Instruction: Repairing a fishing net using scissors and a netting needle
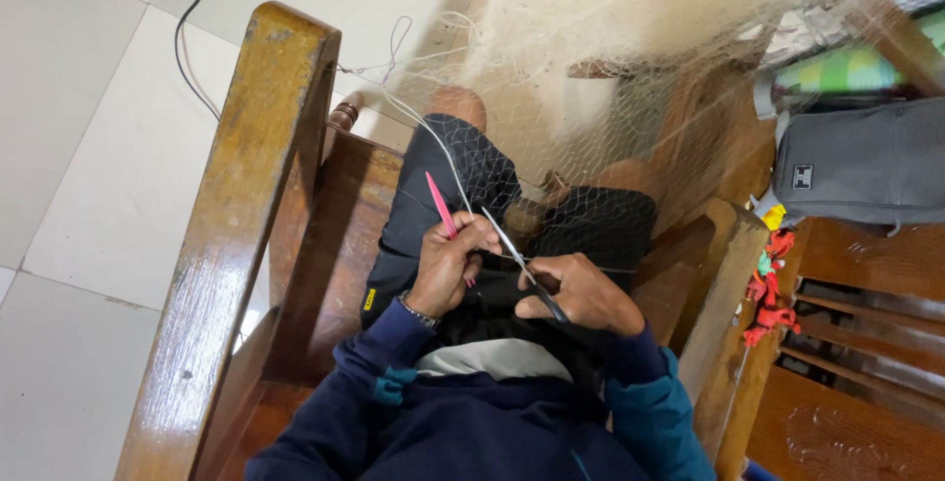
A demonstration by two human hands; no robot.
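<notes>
Pale netting draped from the top of the view down over the lap, spread across dark shorts and a wooden armchair. Left hand raised over the left thigh, wrist bent, fingers curled tight and pinching both a strand of white twine and a pink netting needle; needle long and slim, tip pointing up and slightly left, away from the body, lower end hidden in the fist. Right hand just beside, knuckles up, fingers closed through the dark handles of scissors. Scissors lying on a diagonal, long axis running from the right hand at lower right up to the upper left, metal blades aimed at the left hand's fingertips and nearly touching them; blades close together, exact gap too small to tell. Twine rising from the pinch up and left toward the chair's armrest, then looping loosely. Both hands close together above the lap, forearms in dark blue sleeves with teal cuffs. Grey bag on a wooden seat to the right, red clips hanging at the right armrest's edge.
</notes>
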